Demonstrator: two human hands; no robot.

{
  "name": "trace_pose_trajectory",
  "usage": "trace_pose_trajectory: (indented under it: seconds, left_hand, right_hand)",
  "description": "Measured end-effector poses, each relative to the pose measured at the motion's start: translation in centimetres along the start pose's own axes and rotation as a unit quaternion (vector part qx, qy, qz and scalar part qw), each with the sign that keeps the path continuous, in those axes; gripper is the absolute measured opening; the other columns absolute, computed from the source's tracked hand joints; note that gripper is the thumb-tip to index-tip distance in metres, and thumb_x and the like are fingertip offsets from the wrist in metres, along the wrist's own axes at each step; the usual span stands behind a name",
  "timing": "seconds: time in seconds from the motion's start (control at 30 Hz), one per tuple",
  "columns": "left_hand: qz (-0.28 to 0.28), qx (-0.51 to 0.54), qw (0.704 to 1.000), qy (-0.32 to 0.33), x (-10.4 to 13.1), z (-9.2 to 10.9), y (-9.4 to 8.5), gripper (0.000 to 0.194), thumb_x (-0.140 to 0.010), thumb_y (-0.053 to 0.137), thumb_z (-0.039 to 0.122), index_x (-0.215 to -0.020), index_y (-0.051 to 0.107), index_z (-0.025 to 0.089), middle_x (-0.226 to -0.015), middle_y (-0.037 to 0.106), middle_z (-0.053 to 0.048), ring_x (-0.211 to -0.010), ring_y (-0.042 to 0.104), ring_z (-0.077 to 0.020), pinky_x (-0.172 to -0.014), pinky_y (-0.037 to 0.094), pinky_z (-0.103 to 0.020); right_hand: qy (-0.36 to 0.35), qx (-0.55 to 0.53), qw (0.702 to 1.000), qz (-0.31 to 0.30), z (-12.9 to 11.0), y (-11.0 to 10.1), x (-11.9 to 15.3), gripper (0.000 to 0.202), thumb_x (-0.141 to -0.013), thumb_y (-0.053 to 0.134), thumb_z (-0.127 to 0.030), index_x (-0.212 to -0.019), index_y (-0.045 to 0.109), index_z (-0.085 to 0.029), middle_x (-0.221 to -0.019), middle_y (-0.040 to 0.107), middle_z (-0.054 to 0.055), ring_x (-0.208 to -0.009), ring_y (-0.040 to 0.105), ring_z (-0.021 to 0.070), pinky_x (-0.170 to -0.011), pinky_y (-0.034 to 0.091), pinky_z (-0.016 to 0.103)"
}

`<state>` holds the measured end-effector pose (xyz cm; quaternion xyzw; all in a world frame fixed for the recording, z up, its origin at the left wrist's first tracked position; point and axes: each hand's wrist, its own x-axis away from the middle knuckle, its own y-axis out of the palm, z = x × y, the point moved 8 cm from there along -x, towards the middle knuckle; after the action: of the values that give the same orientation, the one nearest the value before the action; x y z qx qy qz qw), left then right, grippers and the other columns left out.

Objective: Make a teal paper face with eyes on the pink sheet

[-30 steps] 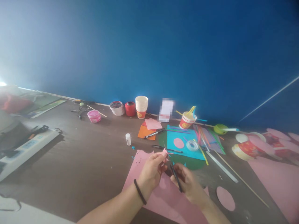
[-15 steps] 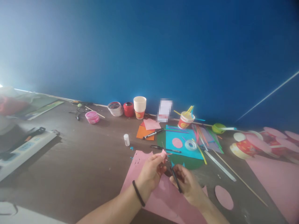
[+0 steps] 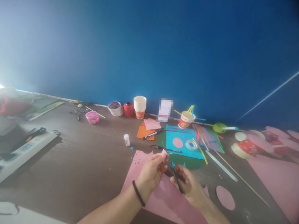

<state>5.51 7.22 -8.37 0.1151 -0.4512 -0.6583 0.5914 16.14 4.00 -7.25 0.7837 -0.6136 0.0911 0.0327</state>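
Observation:
My left hand (image 3: 154, 169), with a black band on its wrist, pinches a small piece of pink paper (image 3: 164, 152) between thumb and fingers. Black-handled scissors (image 3: 175, 178) are gripped in my right hand (image 3: 187, 182), their blades pointing away and up against the pink piece. Whether the blades are parted is hard to make out. Beneath both hands lies a large pink sheet (image 3: 161, 199) with curved cut-outs along its far edge. A pink oval of paper (image 3: 225, 197) rests on the table to the right of my right hand.
Beyond the hands lie pens (image 3: 153, 133), a blue sheet (image 3: 173, 152) and a tape roll (image 3: 191, 144). Stacked paper cups (image 3: 140, 107) and a cup of straws (image 3: 186, 119) stand near the wall. A power strip (image 3: 25, 149) is at left; decorated cups (image 3: 245, 147) lie at right.
Both hands keep nearly the same pose, with the scissors still at the pink piece. The view has shifted very slightly, moving objects on the right a few pixels.

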Motion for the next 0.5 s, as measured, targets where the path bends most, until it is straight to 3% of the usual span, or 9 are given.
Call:
trace_pose_trajectory:
  seconds: [0.5]
  left_hand:
    - [-0.015,-0.024,1.0,0.004,0.0,0.2,0.1,0.018,-0.067,0.075,0.028,-0.07,0.066,0.012,-0.066,0.057,0.0,-0.061,0.053,-0.0069,-0.054,0.042,-0.015]
  right_hand:
    - [0.018,-0.015,1.0,0.0,1.2,-0.6,-0.2,0.025,-0.069,0.072,-0.026,-0.074,0.049,-0.017,-0.064,0.04,-0.006,-0.058,0.035,0.0078,-0.051,0.029,0.019]
